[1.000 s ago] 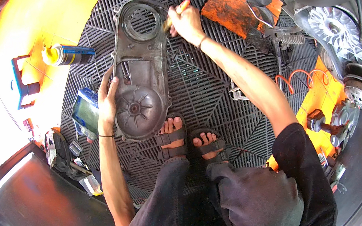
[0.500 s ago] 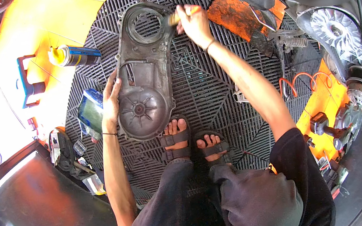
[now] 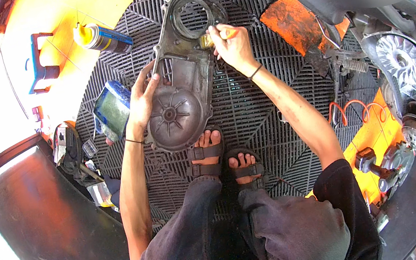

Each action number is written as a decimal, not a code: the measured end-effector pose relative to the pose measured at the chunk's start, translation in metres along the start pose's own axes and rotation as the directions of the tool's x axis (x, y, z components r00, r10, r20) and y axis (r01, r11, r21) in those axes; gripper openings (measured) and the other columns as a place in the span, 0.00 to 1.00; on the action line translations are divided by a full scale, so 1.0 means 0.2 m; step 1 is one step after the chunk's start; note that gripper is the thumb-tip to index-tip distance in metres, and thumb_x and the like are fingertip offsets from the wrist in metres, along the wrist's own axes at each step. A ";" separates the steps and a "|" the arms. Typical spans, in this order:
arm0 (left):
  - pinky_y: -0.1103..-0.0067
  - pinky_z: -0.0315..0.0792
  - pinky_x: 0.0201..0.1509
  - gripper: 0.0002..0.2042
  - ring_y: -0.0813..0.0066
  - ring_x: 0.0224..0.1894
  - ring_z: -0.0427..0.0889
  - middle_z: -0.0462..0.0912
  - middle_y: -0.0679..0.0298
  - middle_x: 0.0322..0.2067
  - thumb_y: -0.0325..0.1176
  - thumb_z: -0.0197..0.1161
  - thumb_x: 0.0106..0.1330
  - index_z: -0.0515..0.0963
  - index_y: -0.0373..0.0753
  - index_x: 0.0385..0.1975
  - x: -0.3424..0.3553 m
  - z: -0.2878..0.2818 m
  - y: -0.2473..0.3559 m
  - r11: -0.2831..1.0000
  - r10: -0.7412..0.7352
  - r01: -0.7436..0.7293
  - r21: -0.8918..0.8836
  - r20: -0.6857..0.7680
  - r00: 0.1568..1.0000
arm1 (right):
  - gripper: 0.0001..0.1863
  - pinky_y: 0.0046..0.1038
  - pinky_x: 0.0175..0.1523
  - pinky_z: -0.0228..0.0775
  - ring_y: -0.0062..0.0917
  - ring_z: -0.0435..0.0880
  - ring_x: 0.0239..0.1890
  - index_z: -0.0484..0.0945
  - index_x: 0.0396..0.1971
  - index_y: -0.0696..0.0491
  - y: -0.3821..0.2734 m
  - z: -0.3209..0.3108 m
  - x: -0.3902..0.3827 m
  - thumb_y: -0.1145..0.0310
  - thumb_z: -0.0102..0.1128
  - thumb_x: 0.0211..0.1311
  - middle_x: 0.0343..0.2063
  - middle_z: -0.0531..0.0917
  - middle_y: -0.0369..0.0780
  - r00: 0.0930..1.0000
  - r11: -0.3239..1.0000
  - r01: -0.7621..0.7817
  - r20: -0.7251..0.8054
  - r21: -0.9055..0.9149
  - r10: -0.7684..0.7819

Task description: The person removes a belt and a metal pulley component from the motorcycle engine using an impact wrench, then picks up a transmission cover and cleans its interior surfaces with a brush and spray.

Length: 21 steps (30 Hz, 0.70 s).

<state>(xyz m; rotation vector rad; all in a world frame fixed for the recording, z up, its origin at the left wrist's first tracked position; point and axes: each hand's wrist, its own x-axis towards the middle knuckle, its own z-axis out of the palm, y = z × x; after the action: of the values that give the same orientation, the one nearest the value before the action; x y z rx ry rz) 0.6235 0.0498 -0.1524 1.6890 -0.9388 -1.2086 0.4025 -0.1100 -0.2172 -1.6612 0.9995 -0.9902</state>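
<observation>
A long, dark grey metal engine cover [image 3: 189, 71] stands out against the black slatted mat, with a round opening at its far end and a ribbed round dome at its near end. My left hand [image 3: 142, 99] grips the cover's left edge, the thumb lying over its face. In the fingers of my right hand [image 3: 232, 48] is a paintbrush [image 3: 206, 41] with a yellowish head. Its bristles touch the cover's right side, just below the round opening. Close by my left hand sits a blue-rimmed tub [image 3: 112, 110] with greenish, cloudy contents; my hand partly hides it.
A blue spray can [image 3: 107, 39] with a yellow top lies at the upper left. An orange, grease-stained sheet [image 3: 289, 23] is at upper right. Beyond it are a scooter's finned fan [image 3: 399, 59], a coiled orange hose [image 3: 356, 106] and a cordless power tool [image 3: 373, 163]. My sandalled feet [image 3: 206, 154] stand near the cover.
The brush has moved from the right rim of the round opening down onto the cover's side below it. The whole view has shifted, so most things appear farther right.
</observation>
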 end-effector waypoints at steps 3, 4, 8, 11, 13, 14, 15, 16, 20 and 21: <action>0.82 0.72 0.49 0.24 0.81 0.40 0.79 0.84 0.63 0.34 0.40 0.59 0.75 0.68 0.40 0.68 0.00 0.02 0.01 1.000 0.024 -0.024 0.004 0.009 1.000 | 0.21 0.23 0.14 0.69 0.20 0.81 0.12 0.76 0.17 0.57 -0.04 0.02 0.01 0.63 0.60 0.72 0.12 0.79 0.37 0.965 0.934 -0.209 -0.097 0.289 0.245; 0.82 0.72 0.48 0.24 0.82 0.39 0.79 0.83 0.64 0.34 0.40 0.59 0.75 0.69 0.40 0.68 0.00 0.02 0.00 1.000 0.017 -0.017 0.015 0.000 1.000 | 0.20 0.23 0.14 0.70 0.21 0.81 0.12 0.77 0.19 0.57 -0.05 0.04 -0.02 0.63 0.61 0.72 0.13 0.80 0.38 0.934 0.893 -0.252 -0.148 0.372 0.325; 0.82 0.72 0.48 0.24 0.83 0.39 0.78 0.83 0.65 0.33 0.40 0.60 0.75 0.69 0.40 0.68 -0.01 0.05 -0.01 0.999 0.025 -0.025 0.043 -0.010 1.000 | 0.19 0.21 0.15 0.68 0.18 0.79 0.12 0.79 0.24 0.58 -0.05 0.13 -0.22 0.60 0.62 0.71 0.14 0.81 0.38 0.960 0.875 -0.212 -0.073 0.436 0.269; 0.82 0.72 0.48 0.24 0.83 0.39 0.79 0.83 0.65 0.33 0.40 0.60 0.75 0.69 0.40 0.68 0.00 0.04 0.00 0.998 0.027 -0.026 0.061 -0.007 1.000 | 0.20 0.21 0.16 0.66 0.16 0.78 0.12 0.77 0.19 0.54 0.00 0.06 -0.27 0.60 0.62 0.71 0.11 0.78 0.33 0.947 0.912 -0.299 -0.028 0.279 0.319; 0.82 0.72 0.48 0.24 0.82 0.39 0.79 0.83 0.65 0.33 0.40 0.60 0.75 0.69 0.41 0.68 0.01 0.03 0.00 0.998 0.023 -0.023 0.057 -0.002 1.000 | 0.22 0.30 0.18 0.64 0.25 0.76 0.10 0.72 0.14 0.55 0.01 -0.02 -0.22 0.63 0.62 0.68 0.08 0.74 0.39 0.984 0.983 -0.170 0.038 -0.063 0.173; 0.82 0.72 0.48 0.24 0.82 0.39 0.80 0.83 0.64 0.33 0.39 0.60 0.75 0.69 0.40 0.68 0.01 0.03 0.00 0.999 0.014 -0.014 0.050 -0.013 1.000 | 0.22 0.33 0.20 0.63 0.29 0.76 0.10 0.70 0.13 0.55 0.00 -0.04 -0.19 0.64 0.63 0.67 0.08 0.73 0.42 0.988 0.957 -0.118 0.063 -0.264 0.139; 0.81 0.73 0.48 0.24 0.82 0.40 0.80 0.83 0.64 0.33 0.39 0.59 0.75 0.68 0.40 0.68 0.01 0.03 0.00 0.999 0.024 -0.024 -0.023 0.014 1.000 | 0.22 0.36 0.20 0.63 0.35 0.76 0.11 0.70 0.13 0.55 -0.02 -0.05 -0.14 0.65 0.62 0.67 0.09 0.72 0.45 0.987 0.976 -0.049 0.139 -0.212 0.080; 0.82 0.73 0.48 0.24 0.82 0.40 0.80 0.83 0.64 0.34 0.39 0.59 0.75 0.68 0.40 0.68 0.01 0.04 0.00 0.999 0.013 -0.013 -0.045 0.008 1.000 | 0.23 0.36 0.21 0.63 0.34 0.77 0.11 0.70 0.12 0.54 -0.05 -0.04 -0.08 0.63 0.63 0.67 0.09 0.72 0.44 0.959 0.914 0.252 0.205 -0.318 -0.193; 0.81 0.72 0.49 0.24 0.82 0.40 0.79 0.83 0.64 0.34 0.39 0.60 0.75 0.68 0.39 0.68 -0.01 0.05 0.00 0.999 -0.007 0.007 -0.035 0.009 1.000 | 0.21 0.20 0.14 0.68 0.18 0.79 0.12 0.81 0.23 0.58 -0.18 0.04 0.09 0.58 0.60 0.72 0.13 0.80 0.38 0.991 0.966 -0.122 0.082 0.230 0.106; 0.82 0.72 0.49 0.24 0.82 0.40 0.79 0.83 0.65 0.34 0.39 0.60 0.75 0.68 0.39 0.68 -0.01 0.05 0.00 1.000 -0.001 0.002 -0.025 0.007 1.000 | 0.21 0.20 0.14 0.69 0.18 0.79 0.12 0.83 0.28 0.61 -0.18 0.04 0.10 0.56 0.60 0.72 0.15 0.82 0.39 0.981 0.932 -0.195 0.041 0.304 0.192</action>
<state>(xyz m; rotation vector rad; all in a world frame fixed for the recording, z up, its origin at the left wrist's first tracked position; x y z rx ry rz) 0.6129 0.0488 -0.1537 1.6669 -0.9235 -1.2234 0.4237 -0.1166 -0.1814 -1.2843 0.9291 -0.9496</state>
